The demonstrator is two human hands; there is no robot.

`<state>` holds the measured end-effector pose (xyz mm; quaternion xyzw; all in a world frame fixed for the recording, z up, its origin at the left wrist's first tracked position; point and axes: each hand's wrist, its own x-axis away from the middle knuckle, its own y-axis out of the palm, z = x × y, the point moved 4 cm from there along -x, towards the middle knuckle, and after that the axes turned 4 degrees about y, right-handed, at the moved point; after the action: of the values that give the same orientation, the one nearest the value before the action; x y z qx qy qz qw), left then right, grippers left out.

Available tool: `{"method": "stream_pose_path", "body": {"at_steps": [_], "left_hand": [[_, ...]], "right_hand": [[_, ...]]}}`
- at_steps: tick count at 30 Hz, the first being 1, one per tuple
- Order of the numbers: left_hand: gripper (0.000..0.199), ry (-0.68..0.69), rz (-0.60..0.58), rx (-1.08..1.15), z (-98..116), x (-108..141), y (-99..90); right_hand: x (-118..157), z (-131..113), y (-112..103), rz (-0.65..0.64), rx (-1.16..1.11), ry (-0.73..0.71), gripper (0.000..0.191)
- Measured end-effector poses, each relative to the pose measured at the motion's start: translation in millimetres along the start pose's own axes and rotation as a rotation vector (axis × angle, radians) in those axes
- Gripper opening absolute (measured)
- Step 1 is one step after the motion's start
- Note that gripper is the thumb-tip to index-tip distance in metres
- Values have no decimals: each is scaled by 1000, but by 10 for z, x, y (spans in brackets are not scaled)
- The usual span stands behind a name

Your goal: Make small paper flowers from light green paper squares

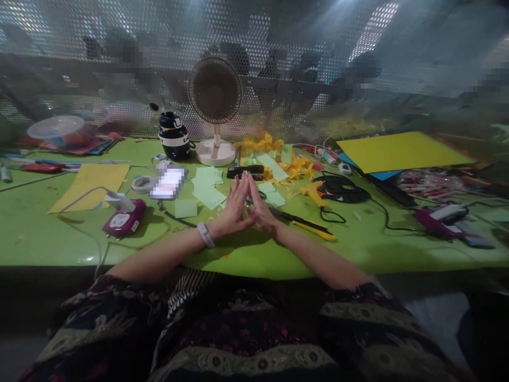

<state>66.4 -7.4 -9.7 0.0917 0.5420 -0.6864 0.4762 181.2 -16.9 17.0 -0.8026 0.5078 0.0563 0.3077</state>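
Note:
My left hand [235, 207], with a pale band [205, 235] on its wrist, rests over the green table [246, 262]. My right hand [262, 211] leans against it; the fingertips of both meet in a peak. Fingers on both hands are stretched out, and I see nothing held in them. Just beyond the fingertips lies a black stapler [245, 171]. Cut pieces of light green paper [207, 188] are left of my left hand. A yellow-and-black box cutter [314, 229] lies to the right of my right hand, with a yellow glue gun [315, 193] behind it.
A fan [214, 91] and a dark jug [174, 140] stand at the back, beside yellow paper scraps [262, 144]. Left are a phone [168, 184], a tape roll [142, 184] and a purple power adapter [125, 218]. Yellow sheets [409, 152] and a black cable [344, 189] lie right.

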Motion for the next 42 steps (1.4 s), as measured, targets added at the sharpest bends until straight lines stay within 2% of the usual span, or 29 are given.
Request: {"method": "stream_pose_path", "body": {"at_steps": [5, 10, 14, 19, 23, 25, 28, 31, 35, 42], "left_hand": [[106, 37, 10, 1, 39, -42, -24], [113, 15, -80, 106, 7, 16, 97], [114, -3, -105, 161, -19, 16, 86], [111, -147, -45, 460, -140, -38, -33], [109, -285, 38, 753, -324, -56, -14], [103, -338, 78, 829, -406, -57, 12], [84, -387, 175, 835, -483, -56, -2], [64, -416, 261, 811, -487, -60, -59], [44, -434, 315, 838, -462, -78, -115], [40, -401, 362, 697, -572, -86, -165]], "right_hand": [[-11, -1, 33, -7, -35, 19, 107], [31, -48, 98, -49, -56, 61, 114], [35, -25, 100, -33, -173, 64, 106], [-39, 97, 18, 98, -543, 158, 92], [-85, 185, 0, 105, -619, 231, 95], [-97, 245, 2, 111, -598, 248, 94], [-104, 343, 2, 115, -572, 244, 86], [-102, 403, -20, 131, -541, 219, 80], [-88, 383, -52, 127, -462, 221, 76], [-87, 265, -64, 108, -465, 283, 65]]}}
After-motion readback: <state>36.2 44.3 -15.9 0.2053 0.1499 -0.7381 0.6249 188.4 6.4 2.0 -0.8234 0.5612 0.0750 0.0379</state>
